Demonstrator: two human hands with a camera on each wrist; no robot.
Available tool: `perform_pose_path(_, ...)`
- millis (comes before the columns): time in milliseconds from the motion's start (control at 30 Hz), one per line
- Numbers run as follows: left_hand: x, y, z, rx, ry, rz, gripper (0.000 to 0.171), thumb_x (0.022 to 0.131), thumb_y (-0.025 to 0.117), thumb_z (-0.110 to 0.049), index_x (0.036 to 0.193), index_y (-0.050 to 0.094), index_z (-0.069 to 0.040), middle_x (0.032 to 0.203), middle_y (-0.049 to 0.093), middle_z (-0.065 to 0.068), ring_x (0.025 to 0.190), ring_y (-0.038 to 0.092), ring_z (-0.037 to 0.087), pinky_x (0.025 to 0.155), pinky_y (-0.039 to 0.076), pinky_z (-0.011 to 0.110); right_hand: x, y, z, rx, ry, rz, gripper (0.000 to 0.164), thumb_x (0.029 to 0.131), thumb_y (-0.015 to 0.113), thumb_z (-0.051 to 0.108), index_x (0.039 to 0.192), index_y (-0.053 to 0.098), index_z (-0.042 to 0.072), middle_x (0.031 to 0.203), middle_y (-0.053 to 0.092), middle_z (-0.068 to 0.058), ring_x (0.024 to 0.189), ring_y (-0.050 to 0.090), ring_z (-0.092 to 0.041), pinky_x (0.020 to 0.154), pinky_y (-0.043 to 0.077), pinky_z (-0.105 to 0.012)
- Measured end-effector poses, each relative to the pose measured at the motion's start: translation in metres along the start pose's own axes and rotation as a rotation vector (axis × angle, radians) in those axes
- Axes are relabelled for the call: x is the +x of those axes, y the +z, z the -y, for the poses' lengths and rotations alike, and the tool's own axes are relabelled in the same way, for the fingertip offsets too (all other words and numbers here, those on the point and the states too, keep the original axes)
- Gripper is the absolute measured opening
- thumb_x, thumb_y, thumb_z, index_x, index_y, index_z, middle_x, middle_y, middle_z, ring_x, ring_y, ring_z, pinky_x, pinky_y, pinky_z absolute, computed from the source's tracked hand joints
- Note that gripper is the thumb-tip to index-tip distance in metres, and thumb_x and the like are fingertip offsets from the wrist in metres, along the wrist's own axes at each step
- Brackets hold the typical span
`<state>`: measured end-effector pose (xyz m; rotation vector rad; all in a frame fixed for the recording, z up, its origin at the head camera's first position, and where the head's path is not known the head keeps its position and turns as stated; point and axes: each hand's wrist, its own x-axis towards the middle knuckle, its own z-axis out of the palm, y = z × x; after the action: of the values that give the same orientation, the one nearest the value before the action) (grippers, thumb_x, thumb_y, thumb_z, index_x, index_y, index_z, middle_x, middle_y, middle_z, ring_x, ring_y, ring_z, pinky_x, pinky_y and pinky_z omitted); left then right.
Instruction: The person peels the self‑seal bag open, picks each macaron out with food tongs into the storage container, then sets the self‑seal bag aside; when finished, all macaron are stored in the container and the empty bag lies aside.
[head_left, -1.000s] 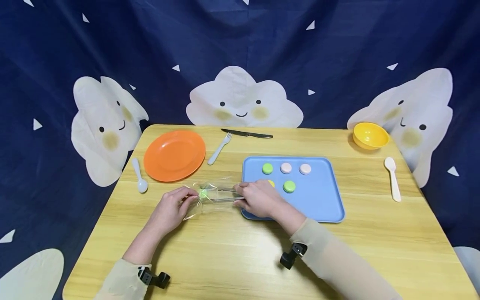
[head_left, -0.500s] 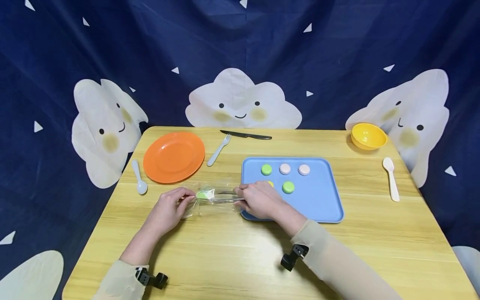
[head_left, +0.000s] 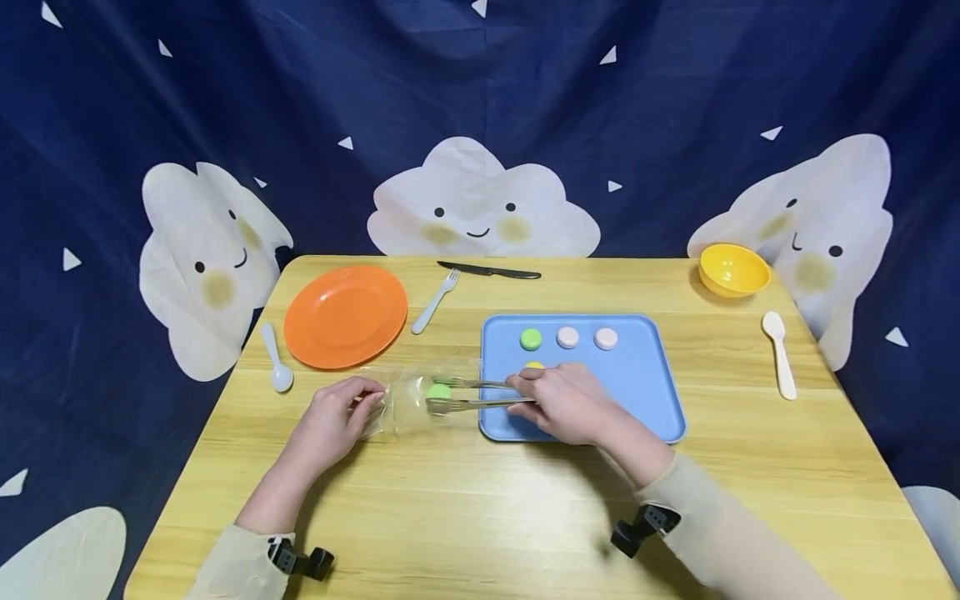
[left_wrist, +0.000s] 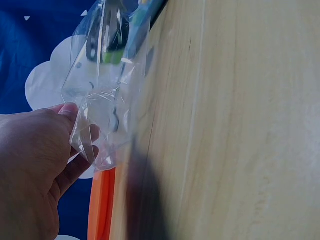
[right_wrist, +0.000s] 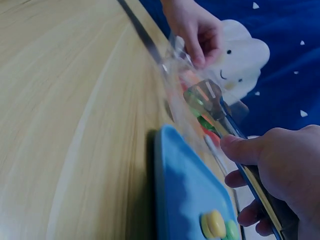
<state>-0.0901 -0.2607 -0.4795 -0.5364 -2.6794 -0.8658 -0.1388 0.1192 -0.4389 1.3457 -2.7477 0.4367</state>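
Note:
My left hand pinches the closed end of a clear plastic bag, held up over the table. My right hand grips metal tongs, whose tips reach into the bag from the right. A green macaron is inside the bag, between the tong tips; whether they still clasp it, I cannot tell. On the blue tray sit another green macaron, two pale pink macarons and a yellow macaron, which my right hand partly covers in the head view.
An orange plate lies at the back left, with a pale spoon and a fork on either side. A black knife is near the back edge. At the right are a yellow bowl and a white spoon.
My right hand and the tongs have drawn right over the tray, and the green macaron has shifted right within the bag. My left hand has hardly moved.

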Motion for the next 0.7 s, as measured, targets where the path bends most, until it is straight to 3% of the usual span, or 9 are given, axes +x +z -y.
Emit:
perform_pose_path(300,-0.002,0.003,-0.001,0.010,-0.007,0.019,0.009,0.097,0.078,-0.006,0.105,0.076,-0.009,0.099,0.075,0.000,0.091,0.073,0.016,0.078,0.064,0.041,-0.042,-0.024,-0.028,-0.013,0.087,-0.036,0.035,0.100,0.076,0.035,0.126,0.075,0.011,0.103,0.073,0.003,0.062,0.059,-0.010,0.054,0.052,-0.036)
perform_pose_path(533,-0.002,0.003,0.002,0.022,-0.004,0.011,0.010,0.096,0.080,-0.005,0.104,0.076,-0.010,0.097,0.075,-0.002,0.088,0.072,0.014,0.075,0.063,0.040,-0.070,-0.040,-0.047,-0.050,0.134,-0.102,0.030,0.098,0.077,0.037,0.118,0.075,0.015,0.087,0.064,0.011,0.055,0.045,-0.004,0.044,0.036,-0.028)
perform_pose_path(700,-0.003,0.003,0.002,0.026,0.001,0.013,0.009,0.096,0.079,-0.005,0.102,0.076,-0.010,0.096,0.074,-0.004,0.087,0.071,0.013,0.073,0.063,0.039,-0.091,-0.051,-0.057,-0.064,0.163,-0.107,0.035,0.096,0.080,0.034,0.122,0.076,0.011,0.094,0.071,0.005,0.056,0.050,-0.005,0.045,0.039,-0.029)
